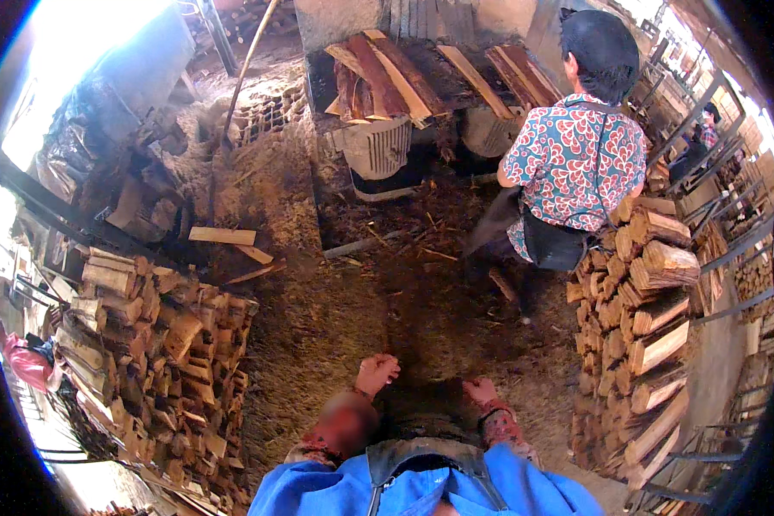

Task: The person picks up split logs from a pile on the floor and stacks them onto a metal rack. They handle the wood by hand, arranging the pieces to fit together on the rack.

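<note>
My left hand (377, 375) is held out low in front of me, fingers curled in, with nothing showing in it. Across from it, my right hand (480, 391) is likewise curled, and no object shows in its fingers. The hands are apart, with a dark apron (426, 456) over my blue garment (327, 486) between and below them. Patterned sleeves cover both forearms. A dark, littered floor (353, 318) lies beyond my hands, and neither hand touches the wood around me.
Split-log stacks rise at left (181, 361) and right (628, 344). Ahead, a person in a patterned shirt (576, 163) faces a bench with bark-edged slabs (387, 73). Pale baskets (377, 148) stand under it. Loose board pieces (224, 236) lie beside the left stack.
</note>
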